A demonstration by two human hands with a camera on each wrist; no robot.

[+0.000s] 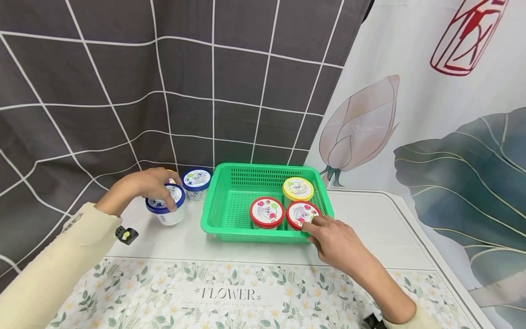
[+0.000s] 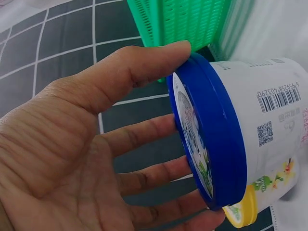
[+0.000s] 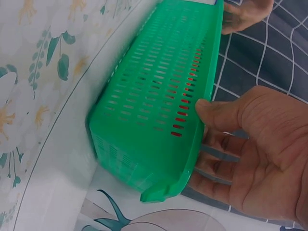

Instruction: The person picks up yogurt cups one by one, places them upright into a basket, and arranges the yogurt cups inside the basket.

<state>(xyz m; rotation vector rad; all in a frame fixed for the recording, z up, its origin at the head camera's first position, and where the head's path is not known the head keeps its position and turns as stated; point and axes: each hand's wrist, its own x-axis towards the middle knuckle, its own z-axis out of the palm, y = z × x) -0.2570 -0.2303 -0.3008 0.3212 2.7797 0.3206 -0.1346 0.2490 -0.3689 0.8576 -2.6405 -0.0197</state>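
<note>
My left hand (image 1: 149,185) holds a white tub with a blue lid (image 1: 169,216) by its lid, thumb on one side of the rim and fingertips on the other. In the left wrist view, a barcode shows on the side of this tub (image 2: 269,115). My right hand (image 1: 339,240) grips the front right rim of a green plastic basket (image 1: 242,233), thumb outside and fingers reaching inside over a red-lidded tub (image 1: 300,213). A second red-lidded tub (image 1: 267,213) and a yellow-lidded tub (image 1: 298,188) stand in the basket.
Another blue-lidded tub (image 1: 196,183) stands left of the basket, and a yellow-lidded tub (image 2: 240,211) is partly hidden behind the held one. A dark grid curtain (image 1: 185,114) hangs behind. A floral cloth (image 1: 230,297) covers the table's front.
</note>
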